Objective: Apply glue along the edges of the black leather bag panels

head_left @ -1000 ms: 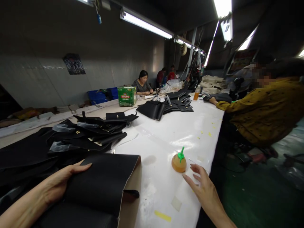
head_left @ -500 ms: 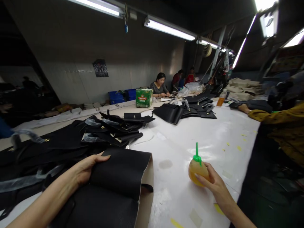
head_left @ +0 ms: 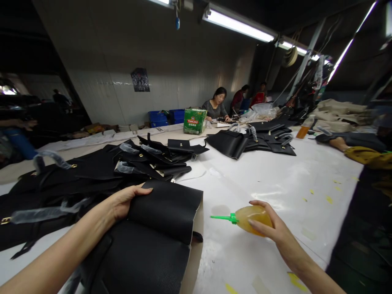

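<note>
My left hand [head_left: 130, 200] grips the top of a black leather bag [head_left: 153, 249], thumb on the outside and fingers hidden behind it. The bag's side edge faces right and shows a pale lining and a small dark strap. In my right hand [head_left: 271, 226] is a squeeze bottle [head_left: 252, 219] of amber liquid, held on its side. Its long green nozzle points left at the bag's raw edge, a short gap away from it.
Black bag pieces with plastic-wrapped handles [head_left: 137, 159] lie heaped at left, more bag pieces [head_left: 254, 141] farther back. A green carton [head_left: 194, 121] and an amber bottle [head_left: 305, 127] stand on the white table [head_left: 275, 175]. Co-workers sit at the back; a yellow sleeve [head_left: 367, 157] reaches in at right.
The squeeze bottle has tipped from upright onto its side, nozzle now toward the bag. My left hand keeps its grip on the bag. The whole view has shifted slightly.
</note>
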